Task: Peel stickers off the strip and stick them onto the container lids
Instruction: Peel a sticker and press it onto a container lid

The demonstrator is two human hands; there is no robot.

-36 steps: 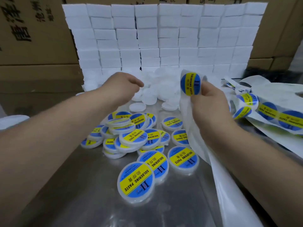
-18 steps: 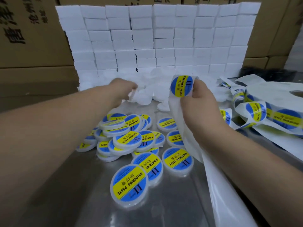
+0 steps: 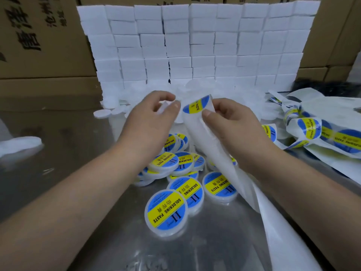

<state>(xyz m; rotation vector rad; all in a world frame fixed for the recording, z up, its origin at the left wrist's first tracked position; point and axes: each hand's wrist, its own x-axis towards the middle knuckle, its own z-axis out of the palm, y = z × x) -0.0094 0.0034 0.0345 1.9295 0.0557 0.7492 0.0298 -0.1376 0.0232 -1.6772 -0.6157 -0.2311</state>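
My right hand (image 3: 232, 126) grips the white backing strip (image 3: 218, 163), folded over at the top, where a blue and yellow round sticker (image 3: 195, 105) sits at the fold. My left hand (image 3: 148, 118) holds a plain white lid (image 3: 166, 106) in its fingertips, just left of that sticker. Below both hands lies a heap of labelled lids (image 3: 168, 210) on the metal table (image 3: 78, 153). Plain white lids (image 3: 102, 113) are piled behind the hands.
A wall of stacked white boxes (image 3: 195, 45) stands at the back, with cardboard cartons (image 3: 39, 36) behind it. Loose sticker strips (image 3: 322, 133) lie tangled at the right. A white object (image 3: 19, 145) sits at the left edge.
My left hand has lifted a plain lid from the pile and brought it right, next to the sticker. My right hand has tilted the strip's folded end toward it.
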